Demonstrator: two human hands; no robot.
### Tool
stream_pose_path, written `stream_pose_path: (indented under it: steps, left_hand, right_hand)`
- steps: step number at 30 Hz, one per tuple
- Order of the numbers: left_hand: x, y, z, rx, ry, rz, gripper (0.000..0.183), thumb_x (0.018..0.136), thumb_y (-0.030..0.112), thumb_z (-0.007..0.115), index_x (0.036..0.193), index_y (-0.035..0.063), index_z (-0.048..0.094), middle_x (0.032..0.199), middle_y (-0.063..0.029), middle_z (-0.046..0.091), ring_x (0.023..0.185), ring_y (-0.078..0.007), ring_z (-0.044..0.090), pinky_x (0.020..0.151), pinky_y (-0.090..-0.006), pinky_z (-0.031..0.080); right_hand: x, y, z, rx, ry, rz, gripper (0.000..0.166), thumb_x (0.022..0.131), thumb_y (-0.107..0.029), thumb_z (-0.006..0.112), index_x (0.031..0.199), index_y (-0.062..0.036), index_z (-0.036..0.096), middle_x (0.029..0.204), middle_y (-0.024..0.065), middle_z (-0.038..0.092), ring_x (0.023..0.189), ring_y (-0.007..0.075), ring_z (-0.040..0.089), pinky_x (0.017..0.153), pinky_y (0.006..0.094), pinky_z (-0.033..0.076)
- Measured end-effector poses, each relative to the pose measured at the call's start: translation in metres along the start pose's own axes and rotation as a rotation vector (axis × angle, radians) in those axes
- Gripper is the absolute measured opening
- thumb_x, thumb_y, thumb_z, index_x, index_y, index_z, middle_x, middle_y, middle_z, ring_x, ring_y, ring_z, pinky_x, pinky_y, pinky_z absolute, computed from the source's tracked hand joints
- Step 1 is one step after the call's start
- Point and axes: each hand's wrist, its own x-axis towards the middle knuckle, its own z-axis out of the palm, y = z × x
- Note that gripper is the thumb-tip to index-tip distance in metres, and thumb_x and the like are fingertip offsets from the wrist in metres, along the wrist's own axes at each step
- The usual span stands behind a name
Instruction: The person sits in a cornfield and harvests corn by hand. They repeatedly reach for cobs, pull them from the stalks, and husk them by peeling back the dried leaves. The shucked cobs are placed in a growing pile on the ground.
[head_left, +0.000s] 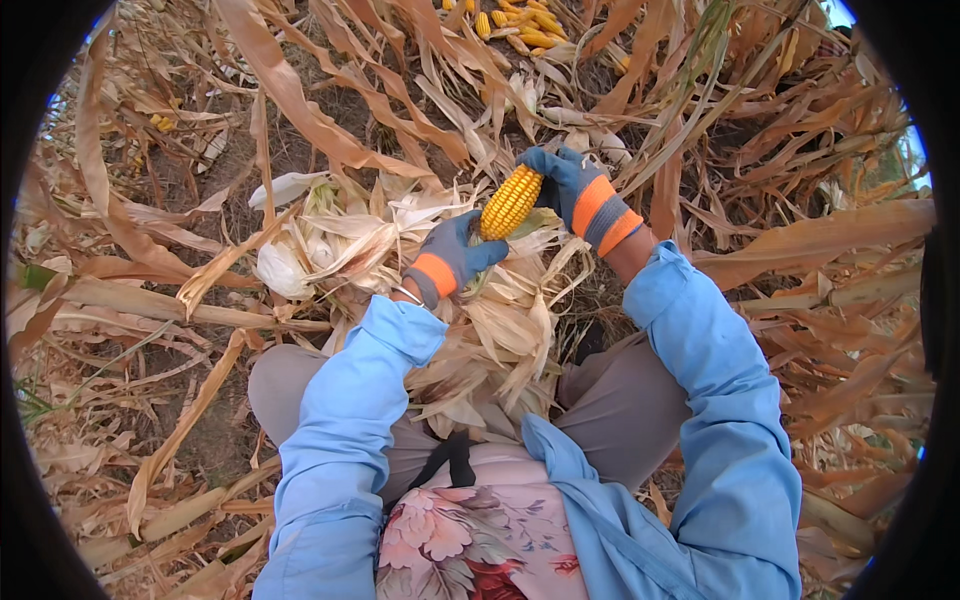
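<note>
A husked ear of corn (511, 204) with bright yellow kernels is held at a slant between my two gloved hands. My right hand (574, 187), in a blue-grey and orange work glove, grips its upper end, and that end is hidden by the fingers. At the lower tip, my left hand (456, 253) has its thumb and fingers around the ear. Pale dry husks (502, 322) lie heaped beneath the hands and between my legs. Left of my left hand are more loose husks, including a whitish husk bundle (283, 270).
Several husked yellow ears (532, 26) lie in a pile on the ground ahead. Long dry corn leaves (322, 120) arch across the space before me. Dry stalks (172, 304) lie at left, and brown leaves (817, 232) crowd the right side.
</note>
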Motion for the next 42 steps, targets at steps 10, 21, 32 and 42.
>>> stream_pose_path:
  steps: [10, 21, 32, 42]
  left_hand:
    - [-0.002, -0.007, 0.022, -0.084, 0.128, -0.061, 0.051, 0.067, 0.03, 0.066, 0.105, -0.0022, 0.057, 0.093, -0.0157, 0.063, 0.082, -0.0252, 0.061, 0.076, -0.0318, 0.045]
    - [-0.013, 0.018, 0.023, 0.168, -0.008, -0.031, 0.046, 0.071, 0.029, 0.066, 0.106, -0.0001, 0.057, 0.096, -0.0162, 0.062, 0.088, -0.0255, 0.06, 0.078, -0.032, 0.045]
    - [0.004, -0.054, -0.018, 0.664, -0.029, -0.447, 0.055, 0.071, 0.039, 0.062, 0.114, 0.0063, 0.055, 0.109, -0.0161, 0.058, 0.1, -0.0313, 0.055, 0.088, -0.0374, 0.041]
    - [0.003, -0.17, -0.001, 0.776, -0.195, -0.44, 0.066, 0.067, 0.042, 0.067, 0.116, 0.0014, 0.051, 0.116, -0.0218, 0.051, 0.106, -0.0347, 0.05, 0.091, -0.0387, 0.039]
  right_hand:
    - [0.013, 0.027, 0.018, -0.007, 0.182, 0.046, 0.027, 0.074, -0.021, 0.066, 0.089, -0.0036, 0.053, 0.074, 0.0063, 0.054, 0.064, 0.0202, 0.056, 0.059, 0.0357, 0.049]
    - [0.028, 0.029, -0.018, 0.207, 0.244, 0.641, 0.025, 0.075, -0.026, 0.062, 0.08, -0.0034, 0.052, 0.068, 0.0123, 0.056, 0.058, 0.027, 0.058, 0.056, 0.0437, 0.051]
    - [0.012, 0.038, -0.047, -0.023, 0.15, 0.568, 0.037, 0.075, -0.033, 0.068, 0.091, -0.0049, 0.051, 0.069, 0.0096, 0.054, 0.057, 0.0253, 0.057, 0.052, 0.042, 0.051]
    - [0.03, 0.081, -0.092, -0.188, 0.087, 0.809, 0.037, 0.075, -0.03, 0.069, 0.089, -0.0021, 0.049, 0.07, 0.0112, 0.055, 0.058, 0.0251, 0.056, 0.052, 0.0412, 0.051]
